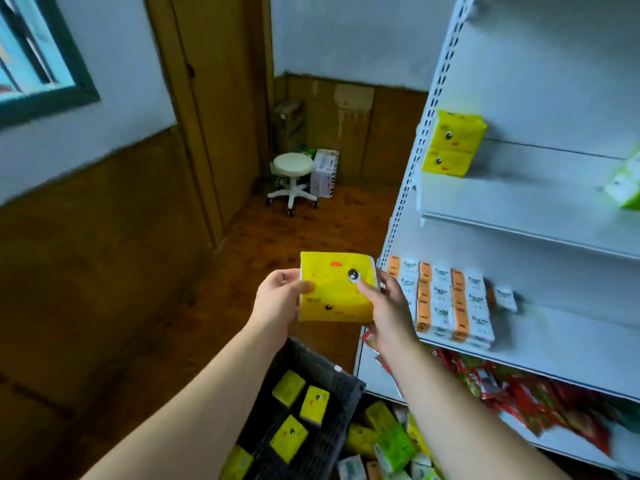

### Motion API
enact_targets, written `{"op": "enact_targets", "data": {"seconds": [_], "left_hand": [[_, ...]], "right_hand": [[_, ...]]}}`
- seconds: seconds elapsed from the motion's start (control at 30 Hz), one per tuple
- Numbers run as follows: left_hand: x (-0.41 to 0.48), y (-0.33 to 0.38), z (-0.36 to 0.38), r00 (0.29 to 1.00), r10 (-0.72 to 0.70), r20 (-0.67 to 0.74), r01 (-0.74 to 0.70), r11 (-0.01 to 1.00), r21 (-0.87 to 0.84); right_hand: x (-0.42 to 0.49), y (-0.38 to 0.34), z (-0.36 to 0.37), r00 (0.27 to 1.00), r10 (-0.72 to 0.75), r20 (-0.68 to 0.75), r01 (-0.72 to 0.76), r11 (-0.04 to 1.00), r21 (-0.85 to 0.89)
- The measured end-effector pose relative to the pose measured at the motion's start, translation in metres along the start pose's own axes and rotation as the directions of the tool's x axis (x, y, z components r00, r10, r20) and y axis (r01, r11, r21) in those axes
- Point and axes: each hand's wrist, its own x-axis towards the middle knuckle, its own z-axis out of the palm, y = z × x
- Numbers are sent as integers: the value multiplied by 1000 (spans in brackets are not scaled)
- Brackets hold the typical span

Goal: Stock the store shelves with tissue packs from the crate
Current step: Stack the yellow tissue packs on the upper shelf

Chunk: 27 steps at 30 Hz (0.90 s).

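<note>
My left hand (277, 299) and right hand (388, 306) pinch the yellow tissue pack (336, 289) edgewise; I reckon a loose grip could drop it.

Glossy plastic-wrapped yellow pack (334, 289); dark plastic lattice crate (325, 379); wooden floor (242, 258).

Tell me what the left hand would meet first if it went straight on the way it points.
The left hand holds the yellow tissue pack; past it, probably the right hand, depth unclear.
</note>
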Motion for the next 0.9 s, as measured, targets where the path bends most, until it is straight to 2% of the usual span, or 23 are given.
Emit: {"op": "enact_targets", "data": {"seconds": [0.23,0.5,0.6,0.73,0.8,0.9], "left_hand": [[-7,51,89,982,83,171,-95,994,61],[8,88,213,951,-133,278,71,973,221],[21,83,259,958,-157,241,104,970,218],[43,77,311,983,-125,136,119,992,48],[54,71,328,991,-109,73,110,994,-10],[64,59,346,992,-130,4,130,990,-56]], "right_hand": [[-1,-84,-65,982,-142,-128,154,984,85],[41,-164,-168,985,-154,-71,160,984,83],[73,-183,-206,989,-138,-60,141,988,56],[126,-201,-242,992,-106,-70,109,993,34],[149,-207,-254,997,-27,-68,25,999,-30],[169,-205,-255,995,98,37,-93,990,-106]]}}
